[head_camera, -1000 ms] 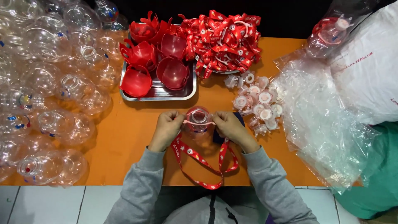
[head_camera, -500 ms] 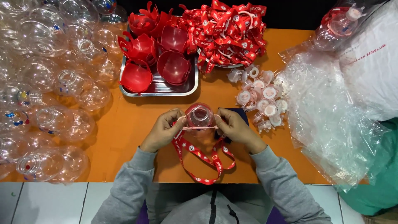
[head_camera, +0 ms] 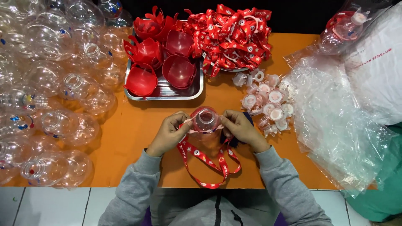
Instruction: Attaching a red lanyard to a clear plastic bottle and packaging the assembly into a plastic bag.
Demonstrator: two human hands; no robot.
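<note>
The left hand [head_camera: 169, 133] and the right hand [head_camera: 240, 129] both grasp one small clear bottle [head_camera: 205, 119] w/ a red tint, held between them just above the orange surface [head_camera: 125, 125], near its front edge. The bottle mouth faces up toward the camera. Fingers of each hand pinch at the sides of the bottle, approx. at the neck, where a red strap [head_camera: 207, 161] is attached. The strap has white marks and hangs down in a loop from the bottle, lying on the surface between the two grey sleeves.

Behind the hands stands a metal tray [head_camera: 197, 93] w/ red cups [head_camera: 178, 69] in it, some stacked, some lying on the side. Right of the tray is a big pile of the same red straps, i.e. the strap pile [head_camera: 234, 37]. In front of this pile, just right of the right hand, lie small clear caps [head_camera: 270, 100] in a loose group. Many clear bottles, empty, fill the left side as the bottle heap [head_camera: 50, 83]. On the right side lie crumpled plastic bags [head_camera: 335, 117], partly over the surface edge.
</note>
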